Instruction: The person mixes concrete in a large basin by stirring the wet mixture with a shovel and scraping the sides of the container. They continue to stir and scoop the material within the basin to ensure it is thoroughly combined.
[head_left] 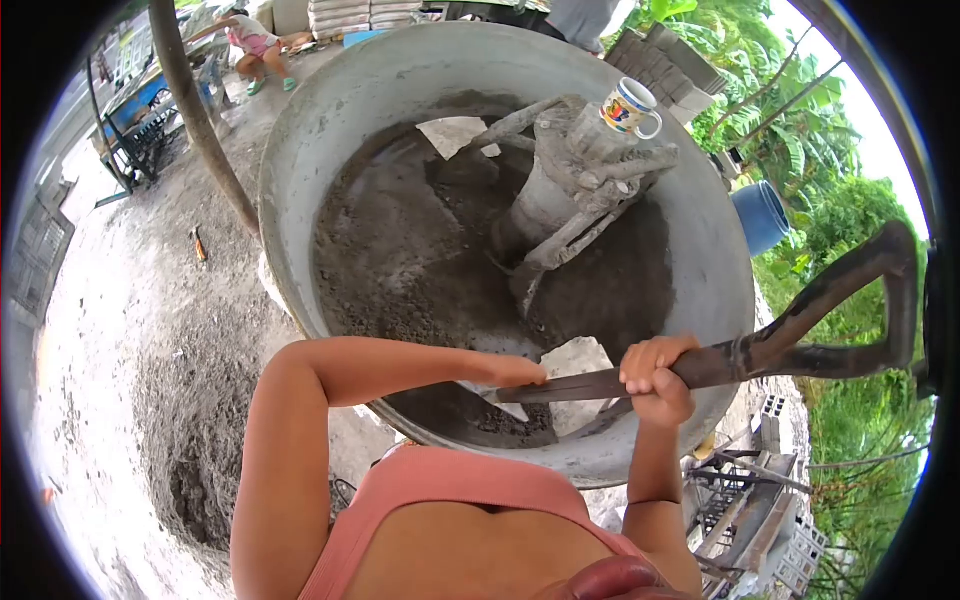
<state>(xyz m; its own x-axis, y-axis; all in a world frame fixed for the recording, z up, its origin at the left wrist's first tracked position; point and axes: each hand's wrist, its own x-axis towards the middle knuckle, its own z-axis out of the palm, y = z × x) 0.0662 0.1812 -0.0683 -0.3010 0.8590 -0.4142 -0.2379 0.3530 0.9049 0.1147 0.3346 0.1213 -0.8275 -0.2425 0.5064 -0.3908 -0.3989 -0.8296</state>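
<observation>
My right hand [657, 380] is wrapped round the dark shaft of a shovel [715, 364], whose D-shaped handle points to the upper right. Lower on the same shaft, near the blade, my left hand [517, 371] is closed on it. The shovel's blade dips into dark wet mix inside a large round metal tub [300, 190], and only part of it shows. A grey, cement-crusted hub with arms [555, 195] stands in the tub, with a patterned mug [628, 106] on top. Pale flat pieces [452, 135] lie at the tub's far and near sides.
A wooden post [200, 125] leans left of the tub. A hammer [199, 245] lies on the ground beyond it. Another person [255, 45] squats at the upper left. A blue barrel [761, 217] and stacked blocks [665, 70] stand right of the tub; a pile of gravel [195, 450] is at lower left.
</observation>
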